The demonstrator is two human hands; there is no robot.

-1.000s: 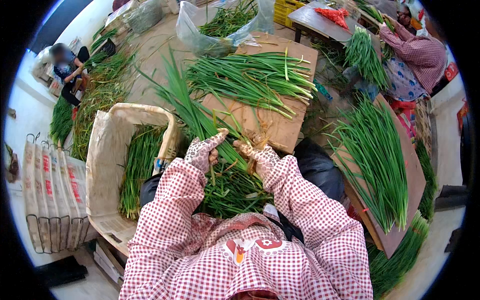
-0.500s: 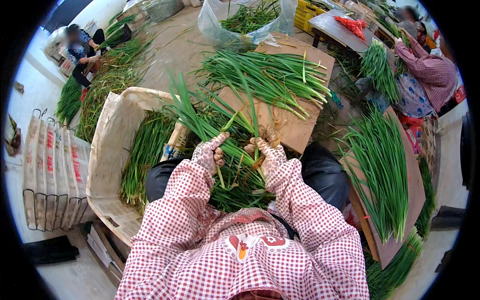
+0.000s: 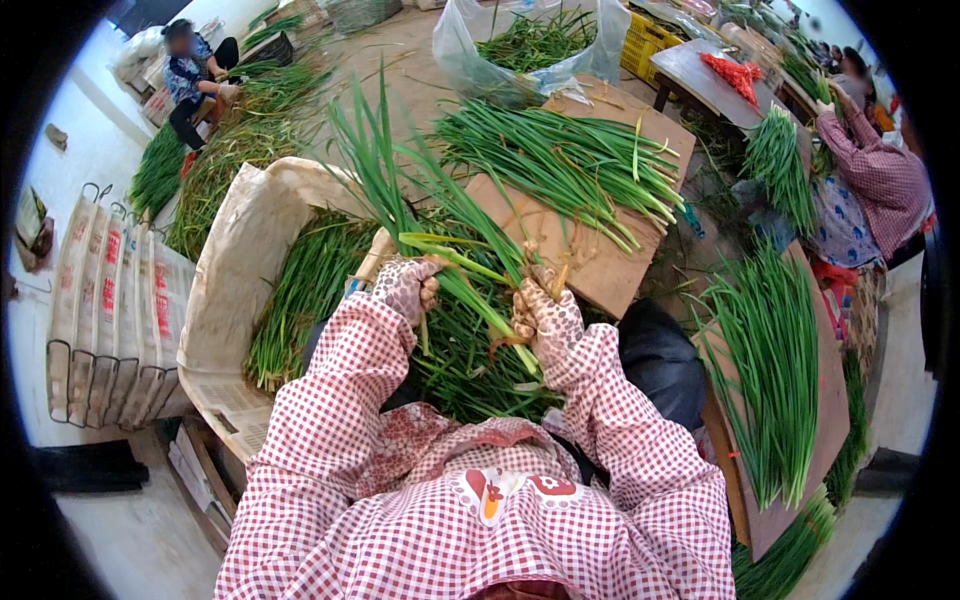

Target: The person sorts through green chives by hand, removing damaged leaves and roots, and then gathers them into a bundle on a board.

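Note:
Both of my hands wear spotted gloves. My left hand (image 3: pixel 406 286) is closed around a small bunch of garlic chives (image 3: pixel 462 284), whose green leaves rise toward the far left and whose pale stem ends point at my right hand. A yellowed leaf crosses the bunch beside my left fingers. My right hand (image 3: pixel 543 312) is also closed, gripping some chive stalks near their base, with dry brown leaf bits at its fingers. Loose leaves (image 3: pixel 480 375) lie in a dark green heap below my hands, between my knees.
Left of me stands a pale woven basket (image 3: pixel 226 270) holding chives. A board (image 3: pixel 590 265) ahead bears a chive pile (image 3: pixel 560 160); another board on the right bears more chives (image 3: pixel 765 370). Beyond are a plastic bag (image 3: pixel 462 50) of greens, folded baskets (image 3: pixel 110 320) and co-workers.
My head view has shifted, so the scene slides right. My hands have moved slightly apart; the leaves in my left hand now stand more upright, and the tangle of dry leaves at my right hand looks smaller.

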